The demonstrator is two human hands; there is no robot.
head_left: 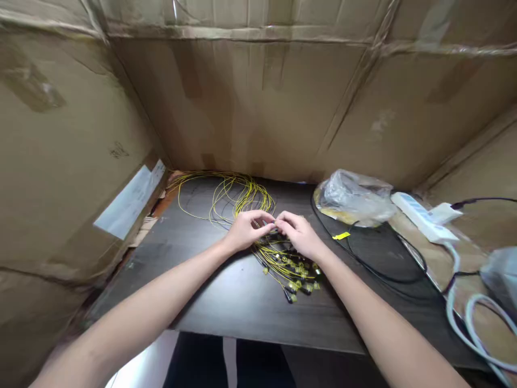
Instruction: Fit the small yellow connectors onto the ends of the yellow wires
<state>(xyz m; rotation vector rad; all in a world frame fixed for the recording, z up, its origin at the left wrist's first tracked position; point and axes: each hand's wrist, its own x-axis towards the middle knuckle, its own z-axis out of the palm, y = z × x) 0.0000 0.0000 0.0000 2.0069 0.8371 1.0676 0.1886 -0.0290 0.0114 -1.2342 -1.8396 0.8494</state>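
Hands, left (pixel 245 230) and right (pixel 299 234), pinch thin yellow cables (pixel 278 253) together; no writing is legible.

A dark wood-grain table (pixel 226 293) carries everything. At its far middle lies a loose coil of thin yellow cables (pixel 236 196), their connector ends (pixel 293 269) bunched nearer the centre. To the right sits a crumpled clear plastic bag (pixel 355 196), with a black cable (pixel 379 272) looping just beside it. Farther right rest a white power strip (pixel 424 218) and white cords (pixel 472 323).
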